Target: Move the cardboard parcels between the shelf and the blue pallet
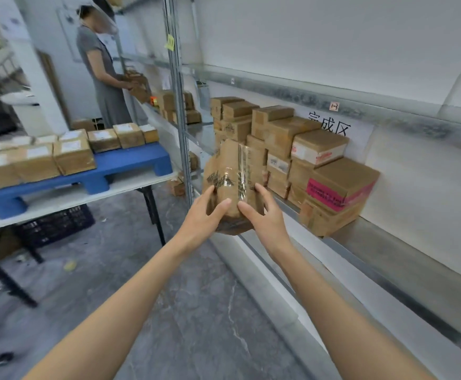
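Note:
I hold a taped cardboard parcel (233, 174) with black print in mid-air, just in front of the metal shelf (382, 259). My left hand (204, 215) grips its lower left side and my right hand (262, 212) grips its lower right side. Behind it, several cardboard parcels (306, 149) are stacked on the shelf; one has pink tape (325, 194). To the left, the blue pallet (98, 171) lies on a white table and carries several labelled parcels (73, 154).
A person in a grey dress (106, 78) stands at the far shelf bay handling parcels. A shelf upright (180, 105) rises left of my parcel. A dark crate (56, 223) sits under the folding table (67, 198). Grey floor lies between table and shelf.

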